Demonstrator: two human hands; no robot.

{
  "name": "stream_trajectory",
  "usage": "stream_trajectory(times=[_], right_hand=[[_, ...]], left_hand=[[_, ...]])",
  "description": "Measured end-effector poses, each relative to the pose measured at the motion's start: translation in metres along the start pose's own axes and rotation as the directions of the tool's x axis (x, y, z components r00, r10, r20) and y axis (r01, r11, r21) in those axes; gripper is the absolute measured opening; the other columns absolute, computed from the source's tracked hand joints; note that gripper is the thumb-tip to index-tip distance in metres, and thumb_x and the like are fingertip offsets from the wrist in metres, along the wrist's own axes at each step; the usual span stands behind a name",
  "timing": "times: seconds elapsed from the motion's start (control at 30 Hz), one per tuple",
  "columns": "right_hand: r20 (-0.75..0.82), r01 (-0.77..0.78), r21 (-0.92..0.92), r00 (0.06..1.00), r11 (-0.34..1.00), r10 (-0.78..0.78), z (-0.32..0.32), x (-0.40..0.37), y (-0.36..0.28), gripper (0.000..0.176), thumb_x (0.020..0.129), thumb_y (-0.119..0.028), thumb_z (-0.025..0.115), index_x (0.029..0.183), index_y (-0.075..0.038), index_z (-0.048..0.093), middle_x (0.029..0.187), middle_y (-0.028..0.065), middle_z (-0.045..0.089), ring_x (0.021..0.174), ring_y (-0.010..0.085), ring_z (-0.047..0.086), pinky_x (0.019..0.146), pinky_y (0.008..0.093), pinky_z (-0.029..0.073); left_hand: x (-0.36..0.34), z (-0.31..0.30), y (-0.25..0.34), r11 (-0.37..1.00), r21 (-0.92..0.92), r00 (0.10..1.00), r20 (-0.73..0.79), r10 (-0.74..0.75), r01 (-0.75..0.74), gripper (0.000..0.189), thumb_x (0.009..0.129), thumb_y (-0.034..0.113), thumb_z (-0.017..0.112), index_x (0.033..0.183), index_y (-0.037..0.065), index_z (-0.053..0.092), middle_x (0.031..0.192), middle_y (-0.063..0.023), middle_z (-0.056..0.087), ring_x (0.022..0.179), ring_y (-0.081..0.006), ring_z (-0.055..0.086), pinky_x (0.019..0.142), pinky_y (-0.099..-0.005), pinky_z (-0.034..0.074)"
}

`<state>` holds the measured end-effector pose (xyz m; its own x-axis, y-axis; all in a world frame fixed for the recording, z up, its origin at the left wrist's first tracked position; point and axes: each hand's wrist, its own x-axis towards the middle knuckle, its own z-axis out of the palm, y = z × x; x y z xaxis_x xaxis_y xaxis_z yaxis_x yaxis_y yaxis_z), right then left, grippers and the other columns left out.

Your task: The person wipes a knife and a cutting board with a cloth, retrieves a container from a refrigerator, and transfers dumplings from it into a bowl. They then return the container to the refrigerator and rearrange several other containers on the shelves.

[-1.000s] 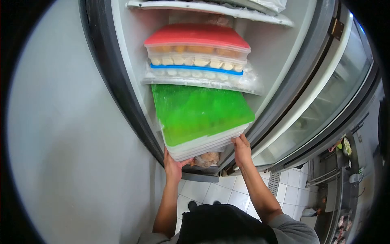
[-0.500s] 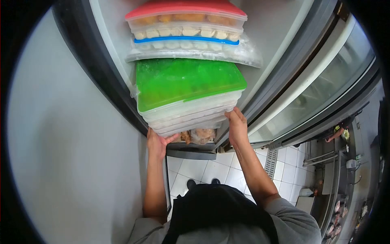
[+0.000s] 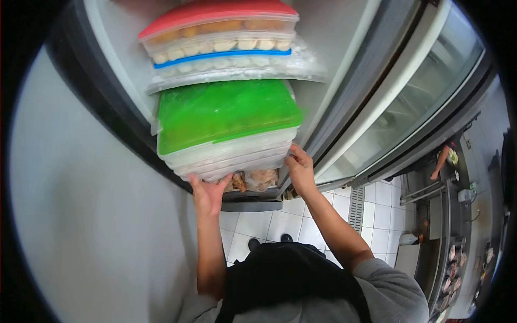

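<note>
A stack of clear plastic containers with a green lid [image 3: 226,116] sits in the open freezer. My left hand [image 3: 206,192] is under its lower left corner, palm against the bottom container. My right hand [image 3: 299,169] presses on the stack's lower right corner. Both hands grip the stack. A bag of brownish frozen food [image 3: 253,180] lies beneath it. On the shelf above stands a stack of containers with a red lid [image 3: 215,12] and a blue-rimmed one [image 3: 223,56], filled with pale dumpling-like pieces.
The freezer's glass door [image 3: 409,97] stands open to the right. A grey wall [image 3: 81,204] fills the left. White floor tiles [image 3: 301,220] lie below, and a steel counter with trays [image 3: 458,247] runs along the far right.
The green-lidded stack has slid further into the freezer and sits flatter. Both hands followed it inward; my view shifted so the shelves moved left and up.
</note>
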<state>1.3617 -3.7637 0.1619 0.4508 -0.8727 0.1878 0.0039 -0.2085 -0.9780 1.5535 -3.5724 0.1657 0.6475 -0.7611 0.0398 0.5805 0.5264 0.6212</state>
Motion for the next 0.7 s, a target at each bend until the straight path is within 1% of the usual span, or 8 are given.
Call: stream_trajectory(times=[0.03,0.17,0.23,0.37,0.47,0.57,0.63,0.7], right_hand=[[-0.009,-0.001,0.002,1.000,1.000,0.001,-0.002,0.002,0.002,0.037,0.088,-0.001,0.055,0.125,-0.005,0.059,0.117,0.0052,0.063,0.095,0.0110,0.058,0.088,0.0278,0.045],[-0.191,-0.277,0.542,0.878,0.793,0.438,0.012,0.031,0.000,0.030,0.099,-0.020,0.056,0.125,-0.006,0.059,0.118,0.0063,0.064,0.099,0.0165,0.060,0.089,0.0334,0.047],[0.242,-0.510,0.674,0.836,0.534,0.493,0.019,0.056,0.036,0.035,0.098,-0.026,0.059,0.125,-0.004,0.056,0.116,0.0084,0.066,0.093,0.0200,0.066,0.078,0.0370,0.055],[0.131,-0.549,0.618,0.778,0.563,0.615,0.038,0.059,0.028,0.039,0.097,-0.029,0.061,0.125,-0.002,0.055,0.105,0.0087,0.069,0.083,0.0222,0.069,0.064,0.0380,0.056],[0.094,-0.502,0.658,0.795,0.562,0.599,0.045,0.059,0.030,0.042,0.095,-0.027,0.065,0.122,0.003,0.056,0.100,0.0119,0.069,0.079,0.0220,0.069,0.058,0.0383,0.055],[0.019,-0.448,0.682,0.801,0.578,0.598,0.042,0.047,0.008,0.048,0.091,-0.024,0.071,0.123,0.007,0.052,0.100,0.0148,0.068,0.080,0.0223,0.069,0.058,0.0377,0.056],[0.074,-0.523,0.578,0.797,0.626,0.599,0.040,0.051,0.020,0.045,0.094,-0.023,0.066,0.125,0.005,0.048,0.100,0.0142,0.066,0.080,0.0223,0.068,0.061,0.0363,0.056],[0.100,-0.512,0.612,0.807,0.604,0.582,0.038,0.044,0.013,0.049,0.093,-0.022,0.067,0.127,0.005,0.045,0.104,0.0151,0.065,0.082,0.0227,0.067,0.063,0.0356,0.056]], left_hand=[[-0.003,0.002,0.000,1.000,0.003,1.000,0.005,-0.007,0.007,0.103,0.086,0.071,0.053,0.157,0.015,0.003,0.163,-0.0121,0.008,0.147,-0.0404,0.016,0.110,-0.0717,0.026],[-0.009,0.027,0.018,0.988,-0.149,0.986,-0.152,-0.062,0.039,0.103,0.086,0.051,0.070,0.156,0.015,0.004,0.161,-0.0146,0.008,0.147,-0.0413,0.014,0.111,-0.0717,0.026],[-0.011,0.038,0.015,0.982,-0.185,0.981,-0.181,-0.068,0.034,0.103,0.086,0.046,0.073,0.156,0.015,0.005,0.160,-0.0159,0.008,0.147,-0.0408,0.012,0.111,-0.0710,0.027],[-0.023,0.052,-0.015,0.967,-0.256,0.947,-0.311,-0.075,-0.007,0.085,0.092,0.035,0.069,0.154,0.021,0.013,0.156,-0.0181,0.016,0.145,-0.0422,0.015,0.110,-0.0652,0.036],[-0.029,0.057,-0.024,0.988,-0.107,0.941,-0.331,0.069,-0.110,0.084,0.093,0.035,0.068,0.153,0.017,0.011,0.153,-0.0244,0.018,0.143,-0.0441,0.022,0.112,-0.0614,0.036],[-0.038,0.064,-0.035,0.982,-0.186,0.960,-0.277,-0.038,-0.015,0.093,0.092,0.040,0.068,0.152,0.005,0.005,0.150,-0.0307,0.021,0.141,-0.0460,0.028,0.115,-0.0567,0.034],[-0.037,0.087,-0.048,0.915,-0.299,0.935,-0.142,-0.325,0.273,0.101,0.090,0.048,0.067,0.147,-0.009,0.006,0.148,-0.0340,0.023,0.139,-0.0477,0.032,0.116,-0.0538,0.032],[-0.022,0.103,-0.058,0.931,-0.236,0.943,-0.117,-0.311,0.278,0.108,0.087,0.055,0.066,0.145,-0.014,0.007,0.149,-0.0331,0.022,0.140,-0.0478,0.030,0.116,-0.0549,0.031]])
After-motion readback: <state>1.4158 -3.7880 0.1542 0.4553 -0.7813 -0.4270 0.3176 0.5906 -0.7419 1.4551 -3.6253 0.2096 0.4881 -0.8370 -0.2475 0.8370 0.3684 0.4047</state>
